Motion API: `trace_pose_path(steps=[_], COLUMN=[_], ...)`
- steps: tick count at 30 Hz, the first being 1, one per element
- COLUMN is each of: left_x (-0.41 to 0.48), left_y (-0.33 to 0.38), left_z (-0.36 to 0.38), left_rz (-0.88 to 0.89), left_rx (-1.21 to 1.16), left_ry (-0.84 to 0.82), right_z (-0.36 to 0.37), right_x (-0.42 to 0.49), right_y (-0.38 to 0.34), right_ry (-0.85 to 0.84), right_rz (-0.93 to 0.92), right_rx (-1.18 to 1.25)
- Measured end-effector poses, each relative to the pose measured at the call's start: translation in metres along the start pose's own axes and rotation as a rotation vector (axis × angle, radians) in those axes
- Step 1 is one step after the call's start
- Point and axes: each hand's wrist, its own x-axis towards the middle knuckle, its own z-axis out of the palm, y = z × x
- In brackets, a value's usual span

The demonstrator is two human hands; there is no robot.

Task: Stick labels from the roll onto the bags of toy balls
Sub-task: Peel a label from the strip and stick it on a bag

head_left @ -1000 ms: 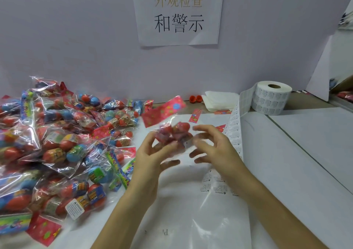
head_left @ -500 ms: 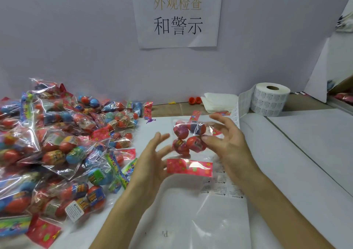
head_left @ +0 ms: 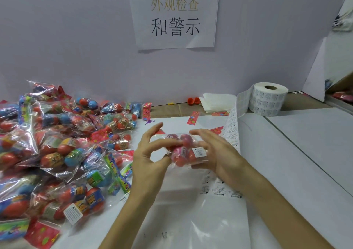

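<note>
Held bag: a clear bag of toy balls (head_left: 183,150), red and pink, is up off the counter (head_left: 305,153), between both hands.
Left: the left hand (head_left: 150,153) grips the bag's left end with thumb and curved fingers.
Right: the right hand (head_left: 215,153) holds the bag's right end, fingers arched over it and thumb beneath.
Label: a white label (head_left: 199,152) sits on the bag's right half, beside the right thumb; its print is too small to read.
Roll: the label roll (head_left: 268,100) stands on end at the counter's back right, and its strip (head_left: 232,132) trails forward, passing just beside the right hand.
Left edge: a pile of bags (head_left: 57,149) crowds the counter to near the left hand.
Open room: white counter right of the strip, crossed by a diagonal seam.
Back edge: the wall carries a sign (head_left: 174,16), "外观检查" in gold and "和警示" in black.
Under the wrists: a clear plastic sheet (head_left: 210,220) printed "WARNING".
</note>
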Motion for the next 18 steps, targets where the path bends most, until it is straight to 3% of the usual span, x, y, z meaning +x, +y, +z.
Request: trace_pose_path(steps=[5, 8, 14, 16, 18], left_x=[-0.0015, -0.0030, -0.0013, -0.0005, 0.0001], left_y=[-0.0013, 0.0024, 0.0061, 0.0071, 0.0075], left_z=[0.0018, 0.0029, 0.0003, -0.0002, -0.0002], left_rz=[-0.031, -0.011, -0.075, -0.118, -0.205], left_rx=[-0.079, -0.131, -0.215, -0.254, -0.315], left_ry=[-0.024, -0.039, -0.006, -0.024, -0.077], right_z=[-0.0012, -0.0014, -0.0064, -0.0016, 0.0028], right_x=[0.0007, 0.0023, 0.0017, 0.0003, 0.0017], right_y=[0.0018, 0.0011, -0.0053, -0.0052, -0.0001], right_ry=[-0.003, -0.001, -0.115, -0.107, 0.007], right_rz=[-0.101, -0.066, 0.245, 0.210, 0.056], right_rx=[-0.023, 0.070, 0.785, 0.713, 0.383])
